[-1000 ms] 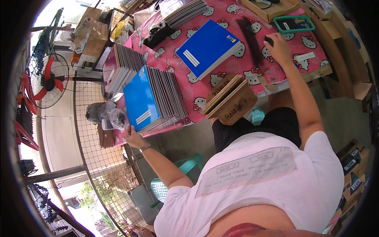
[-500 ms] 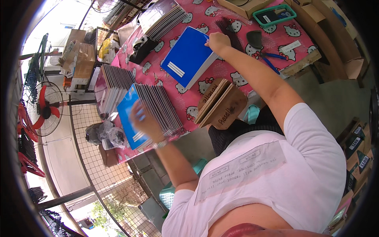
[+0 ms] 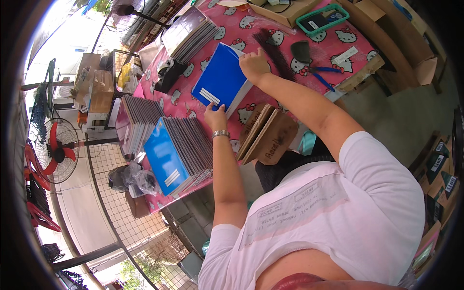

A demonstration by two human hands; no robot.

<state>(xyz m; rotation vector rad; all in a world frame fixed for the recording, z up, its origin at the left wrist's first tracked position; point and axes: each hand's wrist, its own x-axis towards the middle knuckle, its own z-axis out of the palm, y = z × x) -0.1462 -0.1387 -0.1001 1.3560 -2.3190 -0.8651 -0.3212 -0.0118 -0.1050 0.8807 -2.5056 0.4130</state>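
Note:
A blue-covered notebook (image 3: 220,72) lies tilted on the pink table, a thick block of white pages showing along its right side. At its upper right corner my right hand (image 3: 254,66) is closed on the edge. My left hand (image 3: 216,116), with a metal watch on its wrist, grips the near edge by the white label lines. Left of that hand stands a stack of blue wire-bound notebooks (image 3: 166,154), its coils facing right. Behind it is another stack of bound notebooks (image 3: 140,123).
Black wire binding combs (image 3: 274,55), a dark flat-ended tool (image 3: 300,51) and blue-handled pliers (image 3: 321,73) lie to the right. A wooden block stand (image 3: 270,135) sits at the near edge. Farther back are more notebooks (image 3: 191,36), a black holder (image 3: 170,75) and a green tray (image 3: 323,21).
My left hand has moved from the blue stack at left over to the near edge of the notebook. My right hand stays at the notebook's upper corner. The whole view has shifted slightly.

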